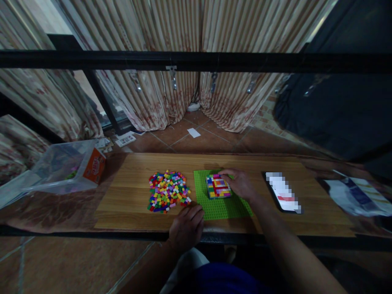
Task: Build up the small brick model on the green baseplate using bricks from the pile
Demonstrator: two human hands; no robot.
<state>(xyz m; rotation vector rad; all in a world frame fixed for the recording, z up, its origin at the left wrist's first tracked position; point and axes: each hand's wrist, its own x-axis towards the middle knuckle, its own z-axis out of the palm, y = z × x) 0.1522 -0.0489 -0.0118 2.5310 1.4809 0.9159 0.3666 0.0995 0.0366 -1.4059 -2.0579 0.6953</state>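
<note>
Hands, two, bare, entered from the near edge of the desk.

Left hand (186, 226): rests knuckles-up at the near edge of the desk, fingers curled under, touching the near left corner of the green baseplate (222, 204). Whether it holds a brick cannot be told; the palm is hidden.

Right hand (240, 184): reaches farther in, fingers closed against the right and far side of the brick block (218, 186), thumb toward the near side.

Brick block: small square stack of tiny plastic bricks, top face striped in red, yellow, pink and blue. Sits on the far half of the green baseplate. Judged light and rigid, yet liable to shed pieces if pried or twisted, since it is only pressed together. Best taken by two opposite side walls, low down, with even squeeze; the studded top offers little purchase.

Green baseplate: thin, flat, studded, lies flat at mid-desk. Likely stiff but bendable at its edges, and light enough to slide unless pinned.

Loose bricks (168, 191): spread heap in many colours, just left of the baseplate, nearly touching it. Each small, hard and smooth; probably a fingertip pinch for single pieces.

Phone (282, 192): lies flat to the right of the baseplate, apart from it, screen lit.

Papers (357, 196): far right end of the desk.

Clear plastic tub (63, 167): left of the desk, tilted, orange label on its end.

Beyond: tiled floor (196, 141), curtains (183, 94), dark horizontal bar (196, 61).
</note>
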